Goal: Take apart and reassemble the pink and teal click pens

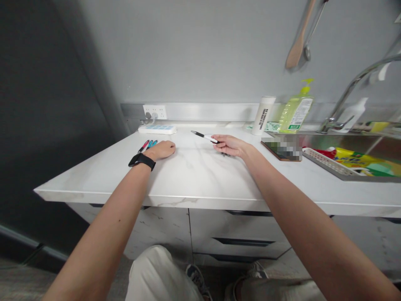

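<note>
My right hand (230, 145) pinches a white pen (207, 137) with a black tip section above the counter, its point aimed left and away. Some small dark items (224, 154) show beneath that hand, too hidden to name. On the countertop (194, 175), my left hand (162, 149) rests as a closed fist with nothing seen sticking out of it. A black watch (142, 161) is on the left wrist. Just beyond that hand lie a red pen (143, 146) and two blue pens (151, 144), side by side and partly hidden.
At the back left is a white power strip (157, 129) below a wall socket (155, 111). A white bottle (263, 116), a green pump bottle (296, 109) and a phone-like flat object (282, 149), blurred, stand or lie right. Beyond them is a sink (347, 177) with a faucet (340, 104).
</note>
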{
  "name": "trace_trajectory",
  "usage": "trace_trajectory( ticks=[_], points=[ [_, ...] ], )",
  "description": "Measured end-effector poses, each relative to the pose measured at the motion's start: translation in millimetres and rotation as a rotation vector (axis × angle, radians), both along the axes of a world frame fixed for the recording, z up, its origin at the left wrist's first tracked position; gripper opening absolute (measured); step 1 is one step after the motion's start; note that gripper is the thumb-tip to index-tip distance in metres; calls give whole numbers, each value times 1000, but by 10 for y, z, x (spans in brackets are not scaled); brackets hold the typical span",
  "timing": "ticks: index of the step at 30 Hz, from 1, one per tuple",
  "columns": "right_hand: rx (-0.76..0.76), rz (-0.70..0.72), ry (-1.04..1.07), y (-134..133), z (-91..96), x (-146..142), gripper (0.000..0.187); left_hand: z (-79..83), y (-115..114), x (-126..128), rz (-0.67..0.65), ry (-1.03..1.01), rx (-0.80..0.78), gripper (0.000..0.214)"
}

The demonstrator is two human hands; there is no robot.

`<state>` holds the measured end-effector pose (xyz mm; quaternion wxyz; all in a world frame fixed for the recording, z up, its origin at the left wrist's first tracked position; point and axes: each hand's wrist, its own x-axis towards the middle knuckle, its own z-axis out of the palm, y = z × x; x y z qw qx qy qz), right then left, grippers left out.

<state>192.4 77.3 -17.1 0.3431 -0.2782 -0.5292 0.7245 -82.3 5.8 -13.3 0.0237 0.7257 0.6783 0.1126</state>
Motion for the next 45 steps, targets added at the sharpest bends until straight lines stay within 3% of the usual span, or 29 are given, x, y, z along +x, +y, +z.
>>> trace_trajectory(
  ticks=[4,7,9,12,19,23,28,33,45],
  points=[
    [40,42,-1,-5,-7,-13,12,-21,26,17,-30,-96,42,14],
    [21,45,14,-13,-13,-29,11,0,1,145,-99,-432,26,18],
    [18,60,8,-17,-18,-40,12,36,-55,265,-235,-719,-71,24],
    [22,72,-8,-26,-18,-52,17,90,-153,396,-369,-889,-128,30],
    [41,107,2,-74,10,-57,21,99,-143,332,-349,-864,218,29],
    [82,83,-15,-92,13,-77,17,97,-110,291,-327,-835,293,29],
    [115,20,-61,-99,15,-108,13,99,-106,281,-344,-741,332,35],
    [130,-40,-77,-92,-7,-121,17,103,-110,287,-331,-658,305,22],
    [214,-129,16,-93,-31,-144,17,87,-76,282,-317,-652,236,17]
  ],
)
